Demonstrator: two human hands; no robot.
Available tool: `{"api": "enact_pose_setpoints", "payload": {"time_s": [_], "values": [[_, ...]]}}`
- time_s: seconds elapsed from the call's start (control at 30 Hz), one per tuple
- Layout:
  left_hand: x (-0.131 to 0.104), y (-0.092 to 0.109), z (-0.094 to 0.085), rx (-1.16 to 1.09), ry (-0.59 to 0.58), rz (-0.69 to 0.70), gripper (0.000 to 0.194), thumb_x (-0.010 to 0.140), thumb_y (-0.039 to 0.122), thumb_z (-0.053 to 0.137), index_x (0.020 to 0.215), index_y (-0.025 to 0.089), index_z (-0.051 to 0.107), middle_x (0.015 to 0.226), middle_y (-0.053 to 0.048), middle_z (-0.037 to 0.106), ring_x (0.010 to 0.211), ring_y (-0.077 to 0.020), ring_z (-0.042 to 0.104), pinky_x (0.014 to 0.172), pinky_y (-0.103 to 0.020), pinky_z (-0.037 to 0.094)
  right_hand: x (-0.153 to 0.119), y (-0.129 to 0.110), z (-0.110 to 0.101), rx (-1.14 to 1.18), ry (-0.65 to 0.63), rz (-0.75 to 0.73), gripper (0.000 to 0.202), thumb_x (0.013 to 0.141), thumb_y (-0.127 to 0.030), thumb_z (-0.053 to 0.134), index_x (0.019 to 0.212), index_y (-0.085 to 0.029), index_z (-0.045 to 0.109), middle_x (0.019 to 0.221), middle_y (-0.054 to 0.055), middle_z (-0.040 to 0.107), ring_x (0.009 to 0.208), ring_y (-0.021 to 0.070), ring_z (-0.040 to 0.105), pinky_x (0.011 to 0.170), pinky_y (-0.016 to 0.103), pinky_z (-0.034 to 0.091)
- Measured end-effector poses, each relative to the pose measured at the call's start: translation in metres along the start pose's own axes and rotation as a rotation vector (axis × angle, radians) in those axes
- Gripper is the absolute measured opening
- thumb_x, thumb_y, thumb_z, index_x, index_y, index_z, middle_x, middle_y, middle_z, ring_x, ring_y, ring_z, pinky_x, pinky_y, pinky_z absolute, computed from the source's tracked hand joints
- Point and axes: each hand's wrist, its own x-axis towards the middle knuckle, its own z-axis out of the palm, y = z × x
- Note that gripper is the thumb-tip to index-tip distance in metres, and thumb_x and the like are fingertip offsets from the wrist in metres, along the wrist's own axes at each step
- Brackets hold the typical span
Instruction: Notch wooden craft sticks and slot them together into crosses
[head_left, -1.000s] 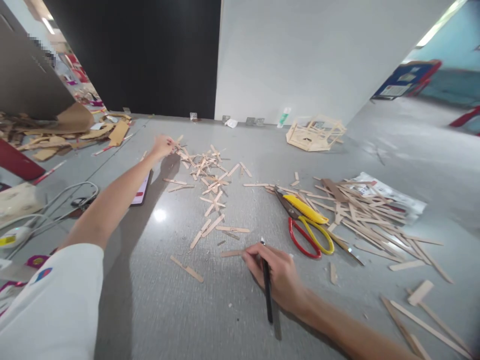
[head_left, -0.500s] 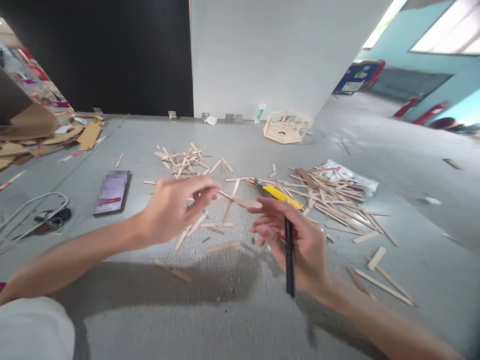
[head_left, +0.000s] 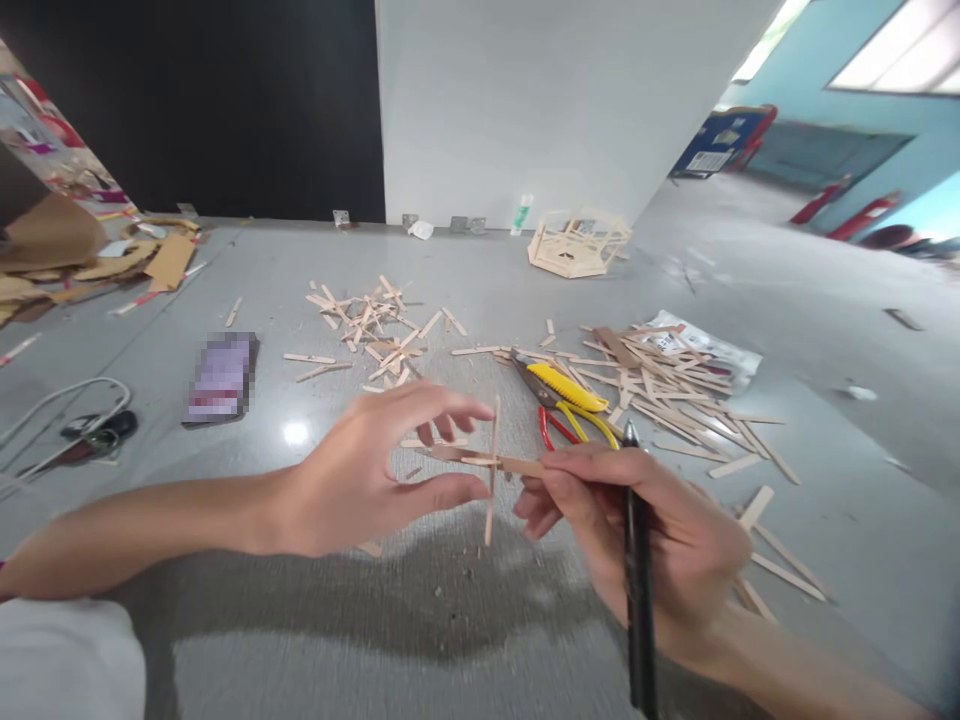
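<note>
My right hand (head_left: 652,520) pinches one end of a flat wooden craft stick joined crosswise to a thinner craft stick (head_left: 493,510). A black pen (head_left: 639,600) is also tucked in that hand, its tip pointing away from me. My left hand (head_left: 375,470) is open, thumb and fingers spread around the crossed sticks. Its fingertips lie close to the thinner stick; whether they touch it I cannot tell. Just beyond my right hand lie pliers (head_left: 581,425) with red and yellow handles and a yellow cutter (head_left: 566,387).
Loose craft sticks (head_left: 371,315) lie ahead, with a larger heap (head_left: 667,385) beside a plastic bag (head_left: 739,368) at right. A stick-built frame (head_left: 574,265) and a glue tube (head_left: 521,215) stand by the wall. A phone (head_left: 223,375) and cable (head_left: 124,390) are at left.
My left hand has let go of the crossed sticks and opened. My right hand, loosely curled before, now pinches them. The sticks have turned and come nearer, and the pliers show more fully.
</note>
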Motion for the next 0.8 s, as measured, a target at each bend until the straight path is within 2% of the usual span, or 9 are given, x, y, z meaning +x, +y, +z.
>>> {"api": "enact_pose_setpoints", "payload": {"time_s": [0.1,0.27,0.43,0.7,0.8], "values": [[-0.003,0.000,0.003,-0.132,-0.040,-0.099,0.038,0.091,0.031,0.078,0.125,0.020,0.065,0.096,-0.001,0.074,0.083,-0.0127,0.067,0.082,-0.024,0.055,-0.003,0.000,0.000,0.050,-0.013,0.032,0.023,0.093,-0.003,0.069,0.104,-0.022,0.072,0.075,-0.001,0.077,0.053,0.0137,0.074,0.049,0.022,0.065],[-0.006,0.003,0.008,-0.242,0.000,-0.185,0.025,0.091,0.025,0.076,0.115,0.020,0.070,0.097,-0.001,0.078,0.085,-0.0115,0.073,0.084,-0.020,0.057,-0.001,0.003,0.001,0.099,-0.016,0.087,0.023,0.092,-0.003,0.070,0.101,-0.023,0.074,0.077,-0.003,0.077,0.054,0.0110,0.074,0.051,0.018,0.065],[-0.004,0.005,0.011,-0.360,0.026,-0.263,0.012,0.091,0.023,0.076,0.102,0.019,0.073,0.094,0.000,0.079,0.086,-0.0098,0.076,0.077,-0.013,0.058,0.000,0.004,0.001,0.126,-0.033,0.116,0.023,0.093,-0.004,0.070,0.102,-0.024,0.074,0.080,-0.003,0.078,0.057,0.0105,0.075,0.053,0.016,0.065],[-0.003,0.003,0.012,-0.310,0.041,-0.246,0.005,0.091,0.019,0.075,0.095,0.017,0.074,0.087,0.001,0.079,0.080,-0.0079,0.074,0.076,-0.012,0.057,-0.004,0.006,0.000,0.147,-0.061,0.193,0.018,0.092,-0.006,0.074,0.098,-0.023,0.074,0.072,-0.003,0.078,0.054,0.0125,0.075,0.050,0.018,0.064],[-0.003,0.004,0.012,-0.332,0.033,-0.231,0.009,0.088,0.018,0.077,0.096,0.017,0.072,0.087,0.001,0.078,0.078,-0.0080,0.072,0.077,-0.014,0.057,-0.007,0.008,0.001,0.145,-0.044,0.182,0.018,0.092,-0.006,0.074,0.098,-0.023,0.073,0.074,-0.003,0.079,0.055,0.0129,0.076,0.050,0.019,0.065]]}}
